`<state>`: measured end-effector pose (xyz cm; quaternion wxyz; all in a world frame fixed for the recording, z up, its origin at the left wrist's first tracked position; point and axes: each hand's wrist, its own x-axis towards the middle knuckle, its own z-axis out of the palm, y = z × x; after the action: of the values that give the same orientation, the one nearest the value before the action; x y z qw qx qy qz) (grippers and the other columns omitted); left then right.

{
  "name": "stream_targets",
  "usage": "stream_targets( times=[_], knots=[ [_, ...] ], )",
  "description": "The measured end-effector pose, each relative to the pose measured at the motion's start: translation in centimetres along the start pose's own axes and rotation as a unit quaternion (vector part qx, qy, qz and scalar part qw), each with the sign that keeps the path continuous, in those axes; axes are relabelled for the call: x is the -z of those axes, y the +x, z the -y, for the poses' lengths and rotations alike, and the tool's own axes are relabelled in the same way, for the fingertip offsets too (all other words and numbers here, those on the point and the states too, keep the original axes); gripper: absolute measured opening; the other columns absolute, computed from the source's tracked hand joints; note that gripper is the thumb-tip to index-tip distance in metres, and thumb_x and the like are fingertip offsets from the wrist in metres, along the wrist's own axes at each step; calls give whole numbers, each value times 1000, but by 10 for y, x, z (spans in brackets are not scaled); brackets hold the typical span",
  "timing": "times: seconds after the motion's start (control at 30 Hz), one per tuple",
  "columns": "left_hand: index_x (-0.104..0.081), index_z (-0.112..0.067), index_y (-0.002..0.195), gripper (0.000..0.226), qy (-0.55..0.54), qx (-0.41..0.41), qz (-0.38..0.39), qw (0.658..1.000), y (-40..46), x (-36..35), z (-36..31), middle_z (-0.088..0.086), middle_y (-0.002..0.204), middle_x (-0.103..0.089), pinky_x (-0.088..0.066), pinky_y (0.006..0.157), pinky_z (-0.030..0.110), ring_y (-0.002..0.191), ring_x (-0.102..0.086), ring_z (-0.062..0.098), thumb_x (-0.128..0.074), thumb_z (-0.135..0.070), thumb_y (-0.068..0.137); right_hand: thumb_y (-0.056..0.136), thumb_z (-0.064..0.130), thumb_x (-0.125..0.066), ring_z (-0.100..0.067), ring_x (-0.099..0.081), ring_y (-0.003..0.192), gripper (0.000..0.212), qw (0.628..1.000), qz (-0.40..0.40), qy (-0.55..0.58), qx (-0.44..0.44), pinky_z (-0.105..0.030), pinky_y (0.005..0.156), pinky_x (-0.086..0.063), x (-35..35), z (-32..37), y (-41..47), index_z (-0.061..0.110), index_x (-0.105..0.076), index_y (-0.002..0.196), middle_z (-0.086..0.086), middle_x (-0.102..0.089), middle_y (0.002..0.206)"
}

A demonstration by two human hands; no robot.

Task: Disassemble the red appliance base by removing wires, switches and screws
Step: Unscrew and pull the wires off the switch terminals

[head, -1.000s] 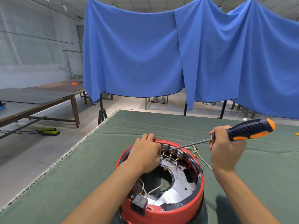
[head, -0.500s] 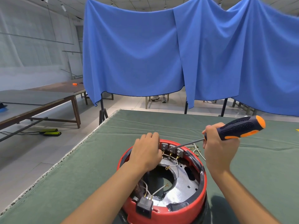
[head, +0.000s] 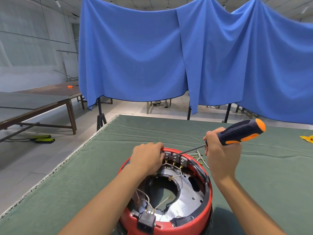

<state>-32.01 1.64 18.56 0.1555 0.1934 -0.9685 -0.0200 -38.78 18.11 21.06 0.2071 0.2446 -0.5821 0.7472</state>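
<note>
The red appliance base (head: 209,199) lies open side up on the green table cloth (head: 84,175), showing a silver metal plate, white wires (head: 162,203) and a black power socket (head: 146,222) at its near rim. Three grey switches (head: 176,158) sit in a row at its far rim. My left hand (head: 148,160) grips the far rim beside the leftmost switch. My right hand (head: 220,158) holds a black and orange screwdriver (head: 240,132), whose tip touches the middle switch.
Loose white wires with brass terminals (head: 200,158) lie on the cloth just behind the base. A yellow object (head: 307,138) lies at the right edge. Blue curtains (head: 186,56) hang behind the table, and brown tables (head: 42,102) stand at the left.
The screwdriver's tip has slid left along the switches, from the right end of the row to the middle one. My left hand keeps its grip on the rim.
</note>
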Motion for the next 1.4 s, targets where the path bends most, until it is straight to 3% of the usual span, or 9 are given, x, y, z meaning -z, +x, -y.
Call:
stream_targets(
  times=[0.1,0.3,0.43,0.57,0.73,0.8,0.97,1.27,1.4],
  knots=[
    [-52,-28,117,28,-23,4,-14,1000,-1,-5,0,0,114,-61,-38,78,35,105,-56,26,-39,-40,95,68,16,-53,-23,-34,48,32,1000,4,-27,-10,-26,44,-29,-2,4,9,-12,-40,64,-25,-35,53],
    [-52,-31,118,28,-56,13,-19,998,-1,-7,4,-1,115,-60,-39,80,36,107,-56,24,-42,-42,94,63,25,-52,-21,-34,48,20,992,13,-87,-85,-27,49,-30,-13,5,39,6,-47,56,6,-35,41],
    [-52,-30,118,28,-59,10,-21,998,0,-7,3,-3,116,-60,-39,79,34,109,-55,23,-42,-41,94,64,25,-50,-12,-32,39,26,991,31,-108,-70,-16,36,-27,-21,5,51,-1,-51,60,8,-36,37],
    [-53,-29,118,27,-59,9,-19,998,0,-6,3,-3,115,-60,-36,76,33,108,-55,22,-42,-40,95,68,19,-52,-7,-32,38,16,991,22,-115,-67,-15,34,-26,-30,4,56,8,-48,57,10,-36,38],
    [-52,-28,118,27,-59,5,-10,998,-2,-3,0,-2,116,-60,-38,78,35,108,-55,22,-41,-39,96,77,12,-55,-7,-34,37,21,987,-2,-126,-98,-15,35,-29,-32,1,62,12,-46,58,9,-40,39],
    [-52,-28,118,28,-60,4,-7,998,-3,-3,1,-2,117,-60,-40,81,36,109,-54,23,-41,-39,96,74,15,-54,-11,-36,41,15,988,1,-117,-103,-18,41,-32,-30,2,58,6,-51,62,5,-42,44],
    [-51,-27,120,29,-59,2,-4,998,-3,-3,3,0,118,-59,-41,82,37,110,-53,24,-40,-40,97,64,21,-53,-18,-34,48,36,997,-18,-60,-43,-22,39,-27,-21,7,31,-14,-43,66,-9,-37,52],
    [-52,-27,121,29,-59,2,-7,998,-2,-3,3,0,118,-59,-40,81,35,110,-54,24,-41,-40,97,67,17,-53,-24,-30,52,35,998,33,-55,-3,-35,49,-28,-21,17,22,-14,-38,62,-14,-33,53],
    [-53,-26,117,27,-59,1,-8,998,-1,-5,4,0,116,-60,-40,80,36,108,-54,25,-41,-39,97,67,20,-52,-22,-32,51,35,996,37,-84,-15,-30,49,-28,-23,16,32,-13,-39,63,-10,-35,52]
  ],
)
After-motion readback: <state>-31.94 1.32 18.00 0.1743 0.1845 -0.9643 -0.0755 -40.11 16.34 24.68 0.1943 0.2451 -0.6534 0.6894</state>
